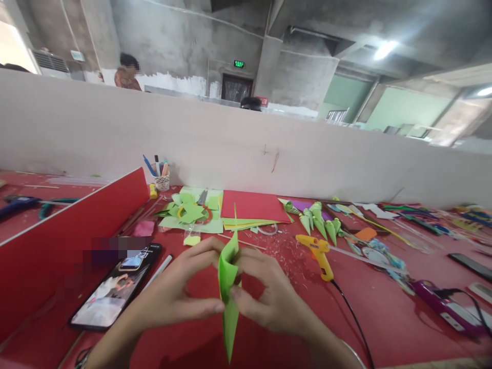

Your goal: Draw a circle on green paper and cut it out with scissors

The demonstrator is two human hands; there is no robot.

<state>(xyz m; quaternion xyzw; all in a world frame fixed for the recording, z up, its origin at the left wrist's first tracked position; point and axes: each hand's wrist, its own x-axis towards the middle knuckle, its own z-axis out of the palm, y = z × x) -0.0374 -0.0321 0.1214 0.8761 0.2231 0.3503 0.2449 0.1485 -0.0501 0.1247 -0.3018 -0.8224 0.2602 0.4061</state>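
Head camera: hands (228, 287) pinch green paper (229, 297) above a cluttered red table (269, 333), concrete walls (200, 51) beyond.

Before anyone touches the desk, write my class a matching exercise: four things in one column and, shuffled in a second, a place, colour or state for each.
Things:
1. Glue gun
2. Cup
3. Phone
4. Bent sheet

Descriptions:
A. Has pens standing in it
B. Between left hand and right hand
C. Yellow, lying to the person's right
D. Screen lit, lying to the person's left

Pairs: 1-C, 2-A, 3-D, 4-B
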